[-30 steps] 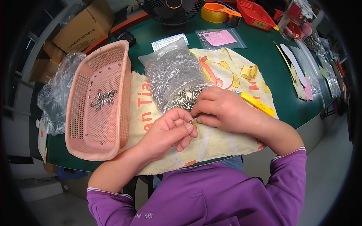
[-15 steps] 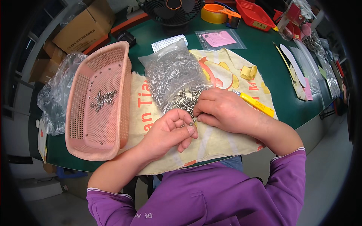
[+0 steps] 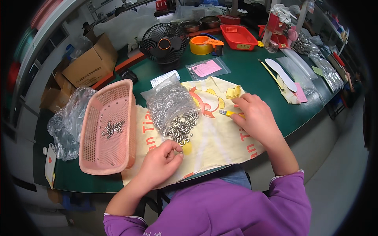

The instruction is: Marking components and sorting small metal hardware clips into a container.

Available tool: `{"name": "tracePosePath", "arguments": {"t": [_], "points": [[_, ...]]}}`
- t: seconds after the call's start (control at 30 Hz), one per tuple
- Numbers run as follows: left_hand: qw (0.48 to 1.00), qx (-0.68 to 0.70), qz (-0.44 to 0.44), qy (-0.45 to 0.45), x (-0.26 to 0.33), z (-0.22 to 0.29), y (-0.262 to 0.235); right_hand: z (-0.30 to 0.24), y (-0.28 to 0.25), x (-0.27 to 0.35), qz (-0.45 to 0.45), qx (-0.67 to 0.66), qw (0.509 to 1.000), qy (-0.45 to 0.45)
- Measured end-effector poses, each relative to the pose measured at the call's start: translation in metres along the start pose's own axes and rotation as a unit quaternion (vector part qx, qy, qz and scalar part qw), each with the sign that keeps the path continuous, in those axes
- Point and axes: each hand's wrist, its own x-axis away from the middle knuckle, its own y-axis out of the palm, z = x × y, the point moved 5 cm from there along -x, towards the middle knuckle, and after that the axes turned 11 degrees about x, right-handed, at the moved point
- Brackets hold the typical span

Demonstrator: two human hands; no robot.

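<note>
Steel bits are what it's all about: the left hand [image 3: 160,162] is curled loosely with thumb and fingertips pinched together right at the near edge of a loose pile of small metal pins [image 3: 182,129], though whether it actually has a pin between the fingers I can't tell. That pile spills out of a clear plastic bag [image 3: 167,101] stuffed with the same pins, lying just beyond the left hand. Over on the other side, the right hand [image 3: 254,116] sits palm down with its fingers closed over a yellow utility knife [image 3: 227,114], only the tip end poking out to the left of the fingers. Both hands and the pins rest on a pale yellow cloth [image 3: 214,143] with red and orange print, spread on the green tabletop [image 3: 252,74]. To the left of the cloth, touching its edge, is a pink plastic basket [image 3: 98,157] with a small cluster of pins in it, well apart from the big pile. Beyond that basket there's crumpled clear plastic wrap [image 3: 67,126]. Further back are a small black fan [image 3: 163,41], a pink slip in a zip bag [image 3: 206,69], and an orange tape roll [image 3: 202,45].
</note>
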Motion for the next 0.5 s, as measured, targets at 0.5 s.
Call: {"name": "tracePosePath", "arguments": {"t": [0.5], "points": [[0.985,-0.166,0.038,0.035,0.014,0.012,0.025,-0.041,0.004,0.108,-0.106,-0.389,0.909,0.107]]}}
